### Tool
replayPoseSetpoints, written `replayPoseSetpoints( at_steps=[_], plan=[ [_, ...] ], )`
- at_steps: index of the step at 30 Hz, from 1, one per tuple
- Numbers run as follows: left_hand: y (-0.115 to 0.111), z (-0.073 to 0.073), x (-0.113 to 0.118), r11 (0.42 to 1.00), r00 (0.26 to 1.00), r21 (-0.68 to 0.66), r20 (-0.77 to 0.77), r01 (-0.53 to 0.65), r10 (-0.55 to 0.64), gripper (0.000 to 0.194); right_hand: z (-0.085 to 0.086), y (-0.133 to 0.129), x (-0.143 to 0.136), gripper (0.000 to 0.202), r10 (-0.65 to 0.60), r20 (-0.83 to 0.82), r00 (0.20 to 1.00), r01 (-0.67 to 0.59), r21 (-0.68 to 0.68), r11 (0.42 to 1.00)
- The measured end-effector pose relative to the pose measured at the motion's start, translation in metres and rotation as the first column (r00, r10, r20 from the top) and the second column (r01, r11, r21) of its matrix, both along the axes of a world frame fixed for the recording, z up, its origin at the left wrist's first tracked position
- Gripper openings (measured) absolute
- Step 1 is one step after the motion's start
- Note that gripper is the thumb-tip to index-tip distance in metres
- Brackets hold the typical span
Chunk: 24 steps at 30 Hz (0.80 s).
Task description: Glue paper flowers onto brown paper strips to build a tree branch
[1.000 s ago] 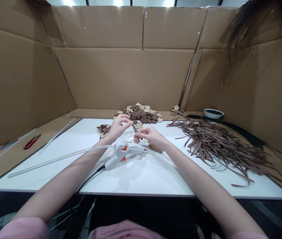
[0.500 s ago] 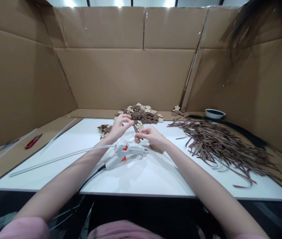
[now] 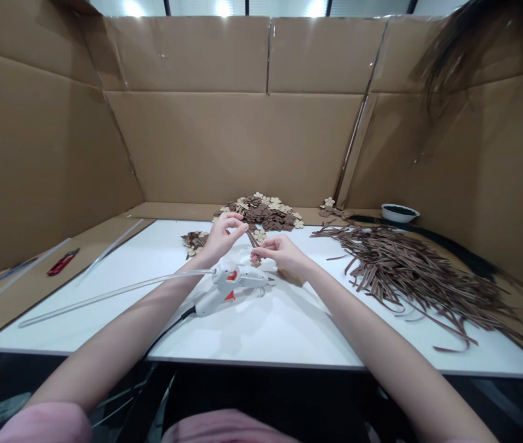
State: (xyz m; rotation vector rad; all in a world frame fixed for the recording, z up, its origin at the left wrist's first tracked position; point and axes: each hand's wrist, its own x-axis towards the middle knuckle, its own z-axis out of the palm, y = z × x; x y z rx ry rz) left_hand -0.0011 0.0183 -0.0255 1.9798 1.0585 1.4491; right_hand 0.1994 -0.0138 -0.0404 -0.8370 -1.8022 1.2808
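Observation:
A brown strip [image 3: 253, 238] is stretched between my two hands above the middle of the white board. My left hand [image 3: 225, 234] pinches its far end between thumb and fingertips. Lower down, my right hand [image 3: 277, 251] grips the near end, where a small flower-shaped piece partly shows under the fingers. Just in front of the hands stands a white glue gun [image 3: 224, 280] with an orange trigger, a long clear glue stick [image 3: 118, 296] sticking out of its back. Part of a brown block [image 3: 291, 277] shows beneath my right wrist.
Brown and cream flower pieces [image 3: 266, 214] are heaped at the back, with a smaller pile [image 3: 193, 242] left of my left hand. Many brown strips [image 3: 409, 271] lie to the right, near a white bowl [image 3: 399, 213]. A red cutter [image 3: 63, 263] lies far left. Cardboard walls [image 3: 234, 147] surround the board.
The whole view has shifted very slightly. Both hands keep the same hold on the brown strip, and the glue gun stays in place.

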Motion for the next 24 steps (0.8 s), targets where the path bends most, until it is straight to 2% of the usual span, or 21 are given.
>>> replayPoseSetpoints(
  at_steps=[7,11,16,20,24],
  plan=[
    [-0.001,0.001,0.001,1.000,1.000,-0.001,-0.003,0.009,-0.009,0.029,0.004,-0.003,-0.002,0.037,-0.025,0.039,0.999,0.025,0.006,1.000],
    [-0.004,0.005,0.002,0.999,0.999,0.019,0.020,0.032,-0.032,0.030,0.008,-0.003,0.001,0.039,-0.063,0.057,0.996,0.060,0.052,0.997],
    [-0.005,0.008,0.004,0.999,0.999,0.025,0.029,0.036,-0.037,0.030,0.012,-0.001,0.006,0.040,-0.038,0.093,0.995,0.026,0.117,0.993],
    [-0.005,0.007,0.007,0.998,0.998,0.035,0.012,0.054,-0.055,0.029,0.015,0.002,0.005,0.040,-0.118,0.088,0.989,0.099,0.195,0.976],
    [-0.007,0.007,0.011,0.997,0.998,0.031,-0.030,0.064,-0.063,0.029,0.017,0.002,0.002,0.042,-0.174,0.017,0.985,0.168,0.168,0.971]
  ],
)
